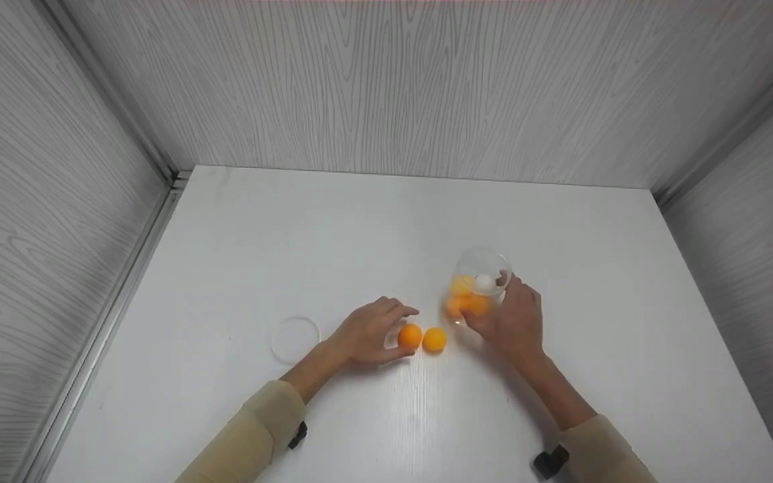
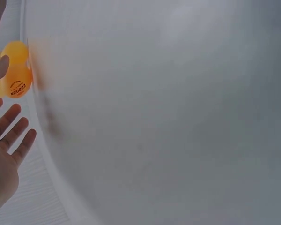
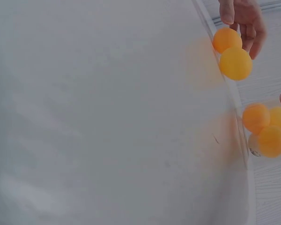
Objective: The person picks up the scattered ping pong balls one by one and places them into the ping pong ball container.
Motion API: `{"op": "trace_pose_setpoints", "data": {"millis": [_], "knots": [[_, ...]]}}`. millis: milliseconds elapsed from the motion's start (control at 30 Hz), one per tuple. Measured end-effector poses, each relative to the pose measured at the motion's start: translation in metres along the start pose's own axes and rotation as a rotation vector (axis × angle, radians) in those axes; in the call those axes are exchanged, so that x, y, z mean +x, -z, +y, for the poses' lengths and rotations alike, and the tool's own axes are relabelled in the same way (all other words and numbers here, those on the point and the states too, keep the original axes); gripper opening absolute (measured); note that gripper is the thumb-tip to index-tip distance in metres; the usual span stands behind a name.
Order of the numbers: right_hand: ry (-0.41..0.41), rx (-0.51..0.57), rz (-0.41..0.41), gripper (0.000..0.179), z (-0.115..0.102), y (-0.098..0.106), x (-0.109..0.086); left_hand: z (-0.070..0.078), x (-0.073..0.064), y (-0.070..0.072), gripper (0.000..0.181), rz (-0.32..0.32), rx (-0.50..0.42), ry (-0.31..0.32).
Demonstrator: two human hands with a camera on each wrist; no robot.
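My right hand grips a clear plastic cup with its thumb at the near side and fingers round the right. Inside the cup lie several orange table tennis balls and a white ball. To the left, my left hand has thumb and fingers spread on either side of an orange ball. A yellow-orange ball sits just right of it, between the two hands. In the left wrist view, printed lettering shows on the orange ball, and the left fingers are spread.
Left of my left forearm, a clear round lid or ring lies flat on the white table. Pale wood-grain panels enclose the table at the back and both sides. Dark wrist cameras sit at the cuffs.
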State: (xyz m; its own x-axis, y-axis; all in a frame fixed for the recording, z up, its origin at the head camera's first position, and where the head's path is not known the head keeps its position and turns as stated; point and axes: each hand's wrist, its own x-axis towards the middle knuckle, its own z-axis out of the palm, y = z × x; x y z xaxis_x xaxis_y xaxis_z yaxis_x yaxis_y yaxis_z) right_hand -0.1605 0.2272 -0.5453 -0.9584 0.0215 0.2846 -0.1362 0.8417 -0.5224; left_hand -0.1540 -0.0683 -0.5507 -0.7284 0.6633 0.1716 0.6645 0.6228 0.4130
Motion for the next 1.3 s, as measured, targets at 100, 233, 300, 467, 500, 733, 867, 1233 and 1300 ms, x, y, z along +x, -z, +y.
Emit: {"op": "trace_pose_setpoints", "data": {"millis": [100, 233, 300, 467, 500, 733, 867, 1233, 1300], "knots": [[0.029, 0.000, 0.017, 0.094, 0.0009, -0.0004, 0.0008, 0.0000, -0.0006, -0.0016, 0.059, -0.013, 0.012, 0.011], [0.045, -0.017, 0.019, 0.096, 0.0008, -0.0005, 0.0004, 0.0005, -0.0015, -0.0026, 0.057, -0.016, 0.015, 0.009], [0.036, -0.021, 0.016, 0.096, 0.0006, -0.0005, 0.0001, 0.0006, -0.0016, -0.0030, 0.056, -0.008, 0.014, 0.000], [0.016, -0.019, 0.009, 0.095, 0.0005, -0.0012, -0.0002, 0.0008, -0.0016, -0.0035, 0.052, 0.009, 0.013, -0.016], [0.012, -0.017, 0.009, 0.095, 0.0004, -0.0013, -0.0002, 0.0010, -0.0019, -0.0035, 0.051, 0.011, 0.010, -0.018], [-0.008, -0.009, -0.001, 0.094, 0.0006, -0.0012, -0.0007, 0.0007, -0.0010, -0.0050, 0.046, 0.025, 0.010, -0.034], [-0.008, -0.005, 0.003, 0.094, 0.0006, -0.0014, -0.0005, 0.0015, 0.0006, -0.0047, 0.044, 0.025, 0.020, -0.043], [0.074, -0.086, 0.043, 0.091, 0.0030, -0.0032, 0.0004, 0.0051, 0.0013, -0.0034, 0.034, 0.009, 0.039, -0.021], [0.070, -0.085, 0.038, 0.092, 0.0030, -0.0026, 0.0002, 0.0047, 0.0013, -0.0039, 0.033, 0.011, 0.040, -0.021]]}}
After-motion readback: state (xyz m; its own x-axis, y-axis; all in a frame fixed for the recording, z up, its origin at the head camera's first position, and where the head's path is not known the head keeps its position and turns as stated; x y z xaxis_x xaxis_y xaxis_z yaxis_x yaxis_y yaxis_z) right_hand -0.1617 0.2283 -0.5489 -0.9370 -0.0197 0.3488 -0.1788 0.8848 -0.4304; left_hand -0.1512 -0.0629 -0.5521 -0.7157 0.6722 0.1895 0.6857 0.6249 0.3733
